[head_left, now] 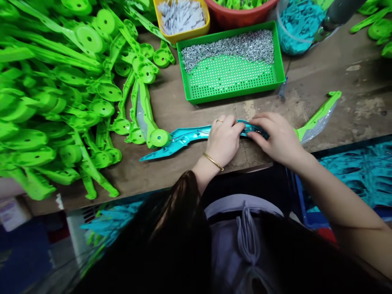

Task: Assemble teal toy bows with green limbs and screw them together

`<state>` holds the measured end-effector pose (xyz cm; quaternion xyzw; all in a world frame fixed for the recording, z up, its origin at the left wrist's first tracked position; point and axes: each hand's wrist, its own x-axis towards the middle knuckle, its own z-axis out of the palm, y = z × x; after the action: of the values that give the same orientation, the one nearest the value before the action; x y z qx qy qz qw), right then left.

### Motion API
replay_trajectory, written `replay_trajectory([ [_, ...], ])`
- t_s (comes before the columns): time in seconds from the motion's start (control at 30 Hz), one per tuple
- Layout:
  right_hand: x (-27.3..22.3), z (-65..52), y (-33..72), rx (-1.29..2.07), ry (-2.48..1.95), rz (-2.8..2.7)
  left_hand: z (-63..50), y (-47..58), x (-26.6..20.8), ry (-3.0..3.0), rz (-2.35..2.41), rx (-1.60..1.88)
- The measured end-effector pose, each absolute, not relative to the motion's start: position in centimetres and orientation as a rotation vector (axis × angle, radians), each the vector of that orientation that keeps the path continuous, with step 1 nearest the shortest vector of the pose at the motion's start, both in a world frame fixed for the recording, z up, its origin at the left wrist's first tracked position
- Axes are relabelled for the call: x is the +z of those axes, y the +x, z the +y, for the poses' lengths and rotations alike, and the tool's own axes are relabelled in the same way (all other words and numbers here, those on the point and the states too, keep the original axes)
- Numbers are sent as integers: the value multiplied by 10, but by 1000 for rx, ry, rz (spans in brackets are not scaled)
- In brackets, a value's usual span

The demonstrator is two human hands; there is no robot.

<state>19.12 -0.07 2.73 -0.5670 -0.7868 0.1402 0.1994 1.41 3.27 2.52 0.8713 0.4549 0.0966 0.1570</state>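
Note:
A long turquoise plastic shell (192,134) lies across the front of the table, its hollow side up. A light green arm piece (150,122) with a round end meets it on the left, and another green arm piece (320,114) sticks out at its right. My left hand (225,134), wearing a ring and a bracelet, is closed over the middle of the shell. My right hand (275,136) grips the shell's right part, thumb and fingers close together at the hollow. Small parts inside there are mostly covered by my fingers.
A green basket (234,96) of small metal screws stands behind my hands. Beyond are a yellow tub (183,36), a red bowl (241,16) and a clear tub (295,47) of turquoise pieces. Green parts (61,98) pile up at left. A dark tool (339,14) hangs upper right.

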Motion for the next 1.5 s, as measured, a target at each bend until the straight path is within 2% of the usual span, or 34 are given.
replay_trajectory([
  [0.23, 36, -7, 196, 301, -1677, -2257, 32, 10, 19, 2547, 1242, 339],
  [0.5, 53, 11, 192, 221, -1575, -2622, 35, 8, 7, 2406, 1263, 472],
  [0.83, 36, 6, 187, 237, -1593, -2455, 34, 6, 5, 2405, 1243, 555],
  [1.0, 41, 3, 194, 467, -1595, -2313, 34, 6, 4, 2406, 1228, 568],
  [1.1, 48, 3, 203, 459, -1660, -2236, 34, 6, 5, 2401, 1224, 564],
  [1.5, 55, 5, 210, 410, -1680, -2458, 34, 6, 2, 2427, 1222, 611],
])
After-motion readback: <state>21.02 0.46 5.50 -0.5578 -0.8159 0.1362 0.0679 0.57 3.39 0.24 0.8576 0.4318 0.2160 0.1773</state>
